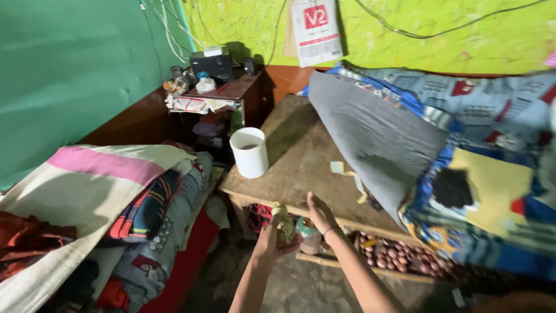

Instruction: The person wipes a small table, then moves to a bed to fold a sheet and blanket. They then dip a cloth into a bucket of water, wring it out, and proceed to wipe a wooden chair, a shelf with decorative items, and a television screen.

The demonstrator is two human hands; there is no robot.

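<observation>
My left hand [267, 240] holds a small crumpled yellowish bundle [284, 223], cloth or wrapper, just below the front edge of a bare wooden platform [295, 156]. My right hand [319, 213] is open, palm toward the bundle, fingers spread at the platform's edge, with a thin band on the wrist. A white plastic bucket [250, 152] stands on the platform's near left corner. A rolled grey mattress with patterned blue bedding [376, 133] lies folded back over the platform's right side.
Folded blankets and clothes [116, 197] are piled at the left. A small cluttered shelf with a black device [213, 65] stands in the corner. Onions [399, 258] and a small jar [310, 235] sit under the platform. Scraps of yellow tape [347, 174] lie on the wood.
</observation>
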